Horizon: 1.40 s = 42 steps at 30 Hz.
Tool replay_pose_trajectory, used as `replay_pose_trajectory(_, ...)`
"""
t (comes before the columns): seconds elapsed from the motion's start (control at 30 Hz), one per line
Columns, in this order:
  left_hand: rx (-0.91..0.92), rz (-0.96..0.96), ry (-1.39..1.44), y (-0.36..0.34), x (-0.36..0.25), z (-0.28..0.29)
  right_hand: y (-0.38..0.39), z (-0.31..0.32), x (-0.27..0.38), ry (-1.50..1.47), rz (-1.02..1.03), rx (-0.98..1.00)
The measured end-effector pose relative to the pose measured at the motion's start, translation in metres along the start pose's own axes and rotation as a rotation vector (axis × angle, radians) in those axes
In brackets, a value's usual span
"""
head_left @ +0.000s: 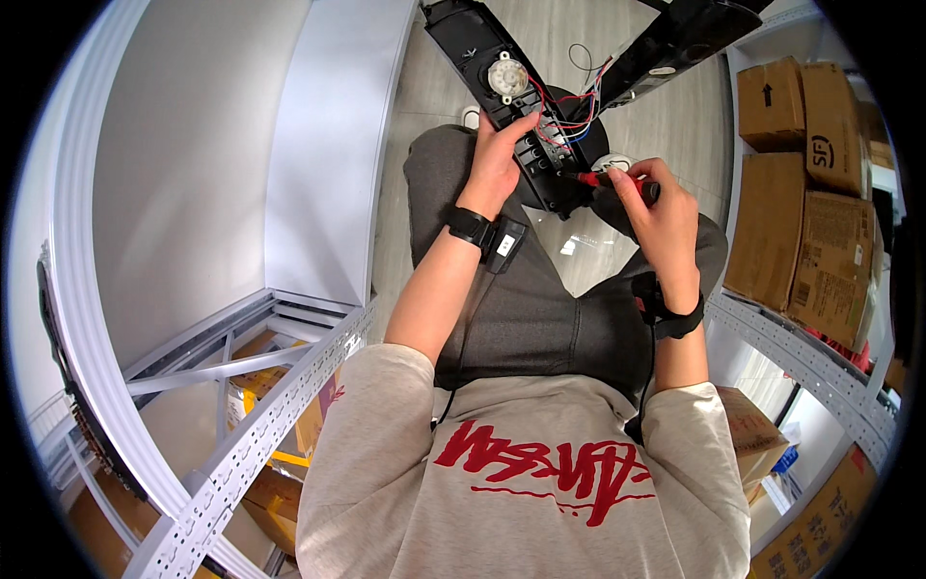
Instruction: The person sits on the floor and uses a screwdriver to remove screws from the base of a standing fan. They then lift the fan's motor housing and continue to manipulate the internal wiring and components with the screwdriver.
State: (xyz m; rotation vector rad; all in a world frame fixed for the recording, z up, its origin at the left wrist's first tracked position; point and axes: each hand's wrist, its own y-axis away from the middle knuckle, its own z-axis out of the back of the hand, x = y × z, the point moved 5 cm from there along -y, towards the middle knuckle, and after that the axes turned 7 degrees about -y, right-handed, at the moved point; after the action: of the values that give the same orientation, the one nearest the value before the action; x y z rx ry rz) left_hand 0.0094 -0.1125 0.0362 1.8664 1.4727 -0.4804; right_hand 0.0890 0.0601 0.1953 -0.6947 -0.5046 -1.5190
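My left hand (pixel 494 166) grips the near left edge of a long black plastic panel (pixel 479 56), thumb laid over its face. A round, whitish motor-like part (pixel 507 77) is mounted on the panel's upper half. Red, blue and white wires (pixel 590 104) run from the panel toward a tall black housing (pixel 675 56) at the upper right. My right hand (pixel 667 217) is closed around a red and black screwdriver (pixel 590 179). The tool points left, its tip at the panel's lower part; exact contact is too small to tell.
Metal shelving with stacked cardboard boxes (pixel 767 222) stands on the right. To the left are a white panel (pixel 328 145) and a perforated metal rack rail (pixel 251 434) with boxes below. Pale wood-look floor (pixel 675 135) shows beyond my knees.
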Motion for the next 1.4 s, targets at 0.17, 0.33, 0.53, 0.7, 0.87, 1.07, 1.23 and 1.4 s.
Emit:
replay_pose_trajectory(0.17, -0.007, -0.009, -0.031, 0.0, 0.0, 0.002, 0.004, 0.003, -0.002, 0.15, -0.015, -0.036)
replay_pose_trajectory(0.33, -0.019, -0.032, -0.031, -0.001, 0.001, 0.002, 0.005, 0.003, -0.004, -0.029, -0.082, -0.051)
replay_pose_trajectory(0.53, -0.009, -0.068, -0.033, -0.001, -0.002, 0.001, 0.003, 0.006, 0.009, 0.089, 0.154, -0.144)
replay_pose_trajectory(0.7, -0.011, -0.092, -0.021, 0.0, -0.003, 0.0, 0.002, 0.007, 0.007, 0.525, 0.084, -0.059)
replay_pose_trajectory(0.87, -0.025, -0.088, -0.039, 0.002, -0.006, -0.002, 0.001, 0.008, 0.007, 0.411, 0.062, -0.022)
replay_pose_trajectory(1.07, -0.037, -0.097, -0.02, -0.001, -0.004, 0.001, -0.004, 0.013, 0.005, 0.258, -0.014, 0.05)
replay_pose_trajectory(1.23, -0.016, -0.098, -0.055, -0.001, -0.004, 0.002, -0.006, 0.014, 0.005, 0.439, -0.09, 0.075)
replay_pose_trajectory(1.4, -0.029, -0.089, -0.041, -0.001, -0.003, 0.001, -0.003, 0.007, 0.013, 0.378, 0.096, 0.044)
